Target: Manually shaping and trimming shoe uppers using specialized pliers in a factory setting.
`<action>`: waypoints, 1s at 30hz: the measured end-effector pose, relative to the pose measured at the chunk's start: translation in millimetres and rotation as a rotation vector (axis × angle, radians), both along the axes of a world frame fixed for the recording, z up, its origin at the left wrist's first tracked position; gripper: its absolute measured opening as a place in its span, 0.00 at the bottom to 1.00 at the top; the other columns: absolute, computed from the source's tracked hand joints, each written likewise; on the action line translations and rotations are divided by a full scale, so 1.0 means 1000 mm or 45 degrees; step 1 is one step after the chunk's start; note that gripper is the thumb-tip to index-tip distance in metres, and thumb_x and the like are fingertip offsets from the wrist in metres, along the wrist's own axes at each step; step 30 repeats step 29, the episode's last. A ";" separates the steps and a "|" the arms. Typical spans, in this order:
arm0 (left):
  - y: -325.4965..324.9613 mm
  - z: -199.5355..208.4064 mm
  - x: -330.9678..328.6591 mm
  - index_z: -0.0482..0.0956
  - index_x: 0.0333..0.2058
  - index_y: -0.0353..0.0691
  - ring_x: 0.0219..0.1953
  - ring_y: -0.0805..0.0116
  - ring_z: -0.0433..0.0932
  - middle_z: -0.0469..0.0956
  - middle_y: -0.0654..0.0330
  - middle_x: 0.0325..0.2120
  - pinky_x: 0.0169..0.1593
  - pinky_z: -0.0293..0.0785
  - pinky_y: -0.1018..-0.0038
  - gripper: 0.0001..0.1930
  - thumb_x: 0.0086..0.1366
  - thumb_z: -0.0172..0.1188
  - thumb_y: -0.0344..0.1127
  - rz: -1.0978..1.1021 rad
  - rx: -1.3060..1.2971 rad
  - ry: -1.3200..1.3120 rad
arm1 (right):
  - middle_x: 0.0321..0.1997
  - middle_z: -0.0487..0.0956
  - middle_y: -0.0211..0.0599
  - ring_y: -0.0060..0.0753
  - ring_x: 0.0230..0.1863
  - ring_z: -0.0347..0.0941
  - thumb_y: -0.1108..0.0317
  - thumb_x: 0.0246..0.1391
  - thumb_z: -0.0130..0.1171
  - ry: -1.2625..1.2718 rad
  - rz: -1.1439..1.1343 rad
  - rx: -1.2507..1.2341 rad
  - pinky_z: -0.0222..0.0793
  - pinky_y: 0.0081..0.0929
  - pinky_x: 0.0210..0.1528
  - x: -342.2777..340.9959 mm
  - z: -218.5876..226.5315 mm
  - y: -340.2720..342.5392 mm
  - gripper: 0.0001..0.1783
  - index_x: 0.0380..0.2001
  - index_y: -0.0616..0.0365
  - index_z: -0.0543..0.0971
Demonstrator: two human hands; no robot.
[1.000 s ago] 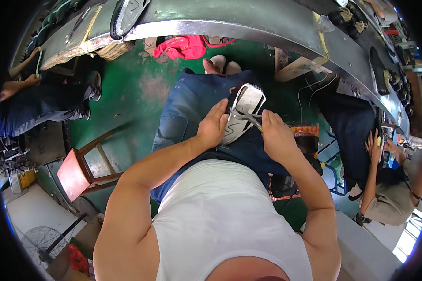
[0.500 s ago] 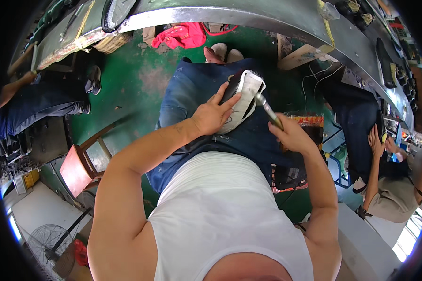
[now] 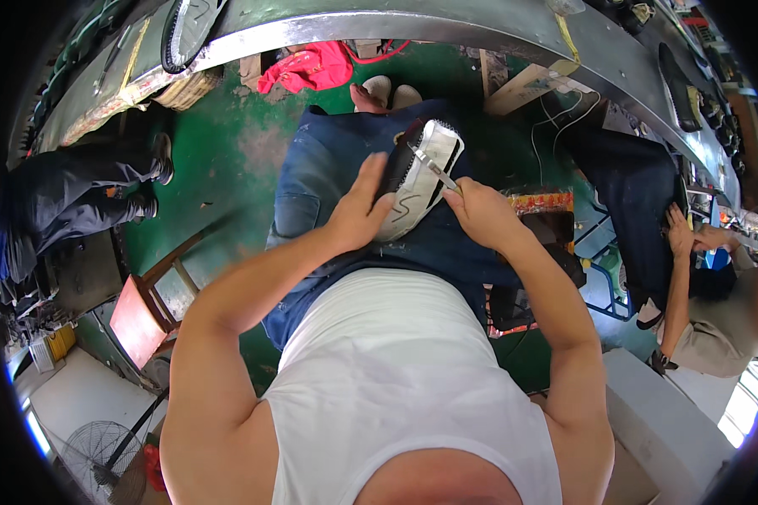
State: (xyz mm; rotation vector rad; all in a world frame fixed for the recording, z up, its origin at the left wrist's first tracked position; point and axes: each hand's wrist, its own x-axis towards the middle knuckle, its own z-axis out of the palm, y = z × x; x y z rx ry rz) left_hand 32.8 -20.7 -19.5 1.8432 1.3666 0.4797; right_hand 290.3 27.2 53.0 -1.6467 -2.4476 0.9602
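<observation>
A shoe (image 3: pixel 428 181) lies sole side up on my lap, with a pale bottom and dark sides edged by stitching. A dark curved mark shows on the pale surface. My left hand (image 3: pixel 360 202) rests along its dark left side, fingers stretched out and the thumb apart, close to the heel or toe end near me. In my right hand (image 3: pixel 484 212) is a slim hand tool (image 3: pixel 436 170) with a metal end, gripped by its handle. That metal end lies over the pale bottom, near the left stitched edge. Whether it touches cannot be made out.
A long metal workbench (image 3: pixel 312 35) curves across the far side, with another shoe (image 3: pixel 185 38) on it. Below lies a red cloth (image 3: pixel 316 67). A wooden chair (image 3: pixel 143 311) stands at left. People sit on both sides; the right one's hands (image 3: pixel 686 231) are working.
My left hand has slid off the pale bottom to the shoe's left side. The tool has moved left over the shoe, with my right hand closer in. The view has shifted slightly.
</observation>
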 end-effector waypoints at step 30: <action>0.082 0.014 -0.004 0.70 0.61 0.35 0.50 0.67 0.78 0.79 0.49 0.47 0.57 0.70 0.75 0.37 0.55 0.72 0.42 0.089 -0.171 -0.437 | 0.32 0.76 0.32 0.22 0.33 0.71 0.68 0.59 0.53 0.508 -0.244 -0.578 0.69 0.24 0.40 0.036 0.011 -0.037 0.16 0.49 0.60 0.74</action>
